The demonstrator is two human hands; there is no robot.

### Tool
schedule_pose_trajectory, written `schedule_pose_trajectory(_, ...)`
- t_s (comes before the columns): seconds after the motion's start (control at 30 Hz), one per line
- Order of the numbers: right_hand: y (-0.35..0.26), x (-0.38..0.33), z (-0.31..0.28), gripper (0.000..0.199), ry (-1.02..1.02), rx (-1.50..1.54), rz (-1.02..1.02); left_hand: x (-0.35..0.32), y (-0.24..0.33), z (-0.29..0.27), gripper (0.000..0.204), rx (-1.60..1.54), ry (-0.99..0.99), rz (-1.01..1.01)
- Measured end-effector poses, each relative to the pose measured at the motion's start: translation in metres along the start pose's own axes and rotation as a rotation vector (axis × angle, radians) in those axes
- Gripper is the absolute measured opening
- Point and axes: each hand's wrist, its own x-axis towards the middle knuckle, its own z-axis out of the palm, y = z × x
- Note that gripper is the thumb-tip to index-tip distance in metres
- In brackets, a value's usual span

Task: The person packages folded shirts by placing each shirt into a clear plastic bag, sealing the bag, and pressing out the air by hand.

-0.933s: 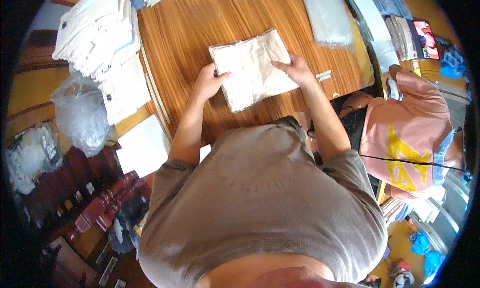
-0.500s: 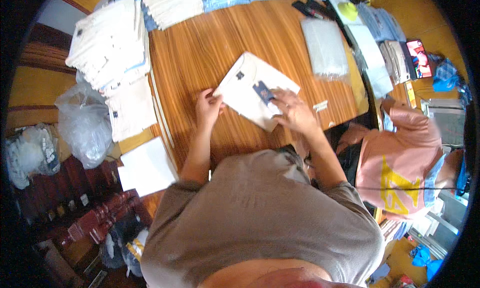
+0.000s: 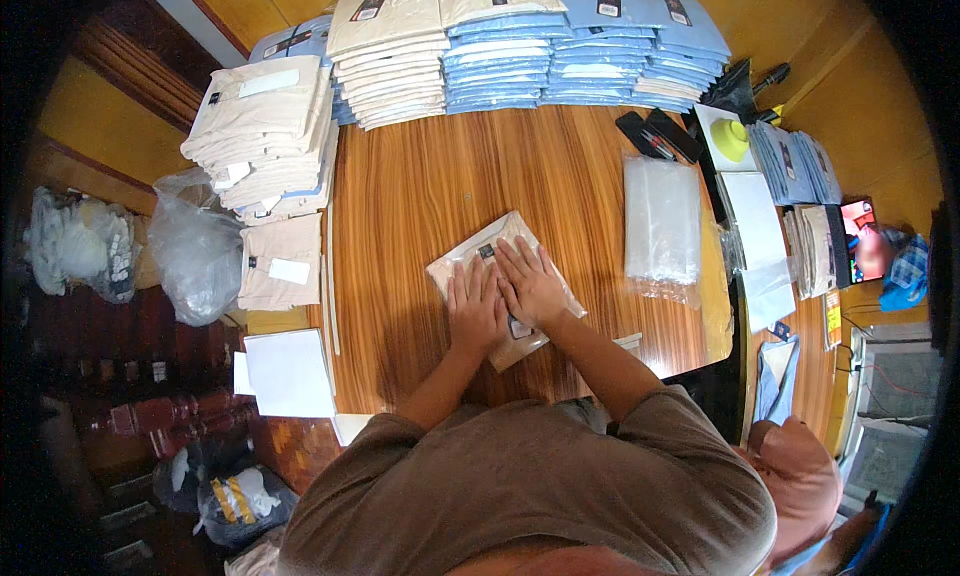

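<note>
On the grained wooden table [image 3: 420, 196], left hand [image 3: 476, 311] and right hand [image 3: 530, 286] flat, fingers pressed together, atop glossy bagged beige shirt [image 3: 465, 256].

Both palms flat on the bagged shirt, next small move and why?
Probably sweep both palms outward toward the packet's edges. The left hand and right hand lie flat, side by side, on the middle of the bagged beige shirt, so its edges remain unpressed.

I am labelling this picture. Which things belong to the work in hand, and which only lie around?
In hand: left hand and right hand, flat on the bagged beige shirt.

Lying around: stacked shirts, clear bags, white paper, yellow cup.
</note>
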Motion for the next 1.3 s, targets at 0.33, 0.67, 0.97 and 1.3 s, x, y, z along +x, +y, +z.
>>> schedule_pose_trajectory(0.33, 0.047, -0.060, -0.035, 0.050, 0.019, -0.006, -0.133, -0.061, 0.029, -0.045, 0.077, -0.073, 0.073, 0.011)
schedule_pose_trajectory(0.67, 0.053, -0.073, -0.093, 0.025, -0.322, 0.230, -0.278, -0.061, -0.056, -0.102, 0.052, -0.004, 0.176, -0.482)
schedule_pose_trajectory(0.97, 0.085, -0.002, -0.063, 0.064, -0.373, 0.659, 0.519, -0.018, -0.035, -0.039, 0.065, -0.522, 0.181, -0.754)
schedule_pose_trajectory(1.3, 0.044, -0.021, 0.018, 0.065, -0.266, 1.248, 0.778, 0.145, -0.142, -0.045, 0.070, -0.292, -0.625, -0.495)
